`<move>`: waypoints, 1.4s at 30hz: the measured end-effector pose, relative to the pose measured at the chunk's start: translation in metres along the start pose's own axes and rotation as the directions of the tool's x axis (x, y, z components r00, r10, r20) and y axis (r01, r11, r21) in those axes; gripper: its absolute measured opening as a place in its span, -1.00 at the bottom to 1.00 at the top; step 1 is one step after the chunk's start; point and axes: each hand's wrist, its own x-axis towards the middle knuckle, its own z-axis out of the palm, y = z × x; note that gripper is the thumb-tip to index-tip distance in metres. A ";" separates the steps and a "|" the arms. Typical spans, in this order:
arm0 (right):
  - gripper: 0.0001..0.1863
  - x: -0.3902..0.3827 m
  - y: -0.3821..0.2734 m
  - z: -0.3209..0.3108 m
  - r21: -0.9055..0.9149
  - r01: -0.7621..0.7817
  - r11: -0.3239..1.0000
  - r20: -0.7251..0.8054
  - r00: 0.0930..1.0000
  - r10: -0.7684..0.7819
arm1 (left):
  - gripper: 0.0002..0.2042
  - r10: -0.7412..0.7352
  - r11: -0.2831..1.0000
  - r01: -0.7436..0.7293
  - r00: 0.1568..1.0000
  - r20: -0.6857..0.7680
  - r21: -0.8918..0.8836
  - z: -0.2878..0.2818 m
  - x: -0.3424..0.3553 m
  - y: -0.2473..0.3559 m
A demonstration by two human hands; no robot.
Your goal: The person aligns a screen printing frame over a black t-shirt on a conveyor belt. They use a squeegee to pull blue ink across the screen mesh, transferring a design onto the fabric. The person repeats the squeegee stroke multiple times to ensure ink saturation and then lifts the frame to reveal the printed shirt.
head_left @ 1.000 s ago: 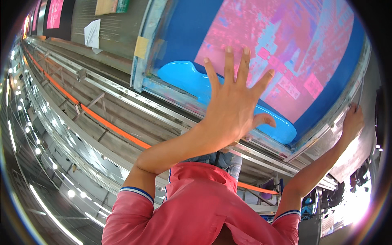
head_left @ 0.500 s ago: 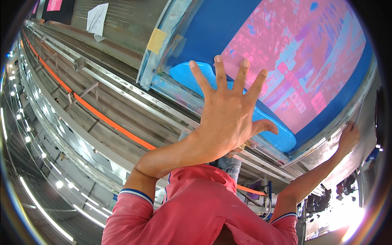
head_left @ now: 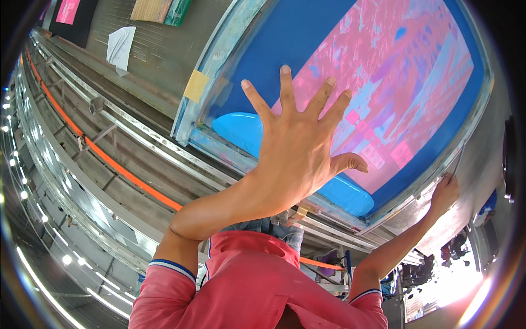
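Here, blue ink pool (head_left: 346,196), long axis down-right — left hand (head_left: 298,141) splayed wide, right hand (head_left: 445,194) (hold unclear).

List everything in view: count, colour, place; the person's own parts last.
Frame: one, pale blue-grey, upper right
Screen: one, blue with pink pattern, inside the frame
Liquid: two visible patches, bright blue, screen's lower edge
Patch: one, yellow, frame's left side
Paper: one, white, upper left
Sheet: at least one, pink, upper-left corner
Long strip: one, orange, left
Lights: many, white, lower left
Shirt: one, pink, bottom centre
Left hand: one, bare, over the screen
Right hand: one, bare, right side
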 end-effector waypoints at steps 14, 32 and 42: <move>-0.76 -0.009 -0.019 -0.011 0.204 -0.042 0.978 -0.003 0.999 0.043 | 0.00 0.005 0.997 -0.014 0.992 0.130 0.070 0.003 0.004 0.001; -0.71 -0.016 -0.021 -0.031 0.438 -0.225 0.870 0.076 0.974 0.214 | -0.16 0.180 0.980 -0.188 0.976 0.124 0.056 -0.017 0.040 0.009; -0.71 -0.219 -0.154 -0.191 0.653 0.695 0.301 -0.448 0.675 -0.586 | -0.30 0.331 -0.011 0.890 0.434 0.838 -0.457 -0.030 -0.089 -0.008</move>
